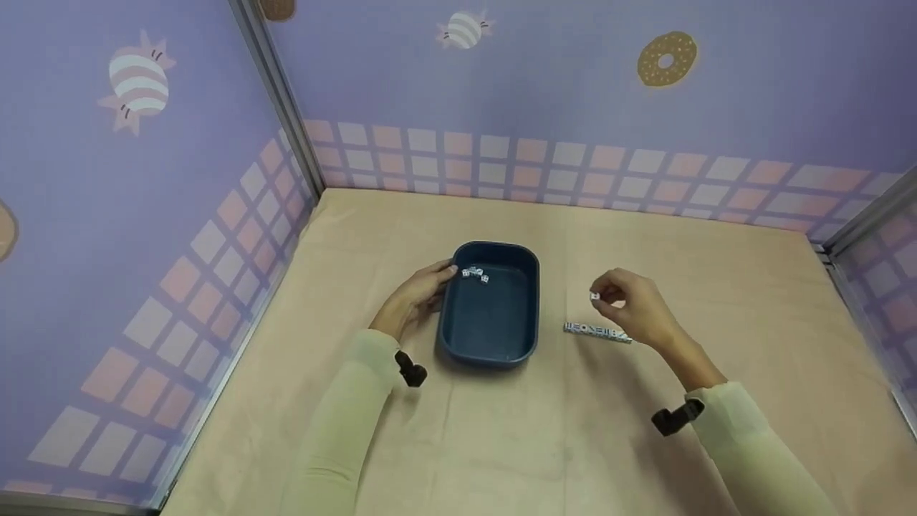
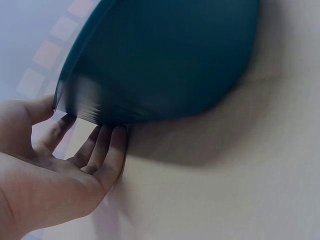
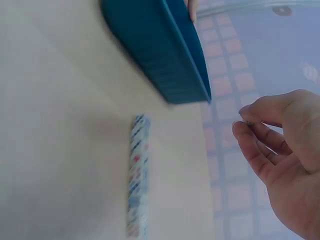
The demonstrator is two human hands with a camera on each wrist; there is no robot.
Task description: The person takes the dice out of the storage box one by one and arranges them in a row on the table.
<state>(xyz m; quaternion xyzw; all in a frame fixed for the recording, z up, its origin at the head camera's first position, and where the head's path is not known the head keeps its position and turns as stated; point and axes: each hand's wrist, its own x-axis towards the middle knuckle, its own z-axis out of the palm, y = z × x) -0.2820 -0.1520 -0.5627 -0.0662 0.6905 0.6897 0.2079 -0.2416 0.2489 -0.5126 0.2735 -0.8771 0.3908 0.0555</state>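
A dark blue rectangular tray [image 1: 488, 351] with rounded corners sits over the cloth in the middle of the head view. My left hand [image 1: 423, 290] holds its left side, thumb up at the rim and bent fingers against the lower outer wall in the left wrist view. Inside, several small white dice [image 1: 474, 273] lie near the upper left. Right of the tray my right hand [image 1: 634, 304] pinches one white die [image 1: 594, 295] between thumb and index finger, raised above the cloth. Below that hand, a straight row of dice [image 1: 598, 332] lies on the table, its right end partly covered.
A beige cloth [image 1: 501, 444] covers the table. Purple walls [image 1: 559, 79] with pink and white checks stand at the back and both sides, joined by metal corner posts [image 1: 283, 93]. Black wrist cameras [image 1: 677, 418] stick out from both sleeves.
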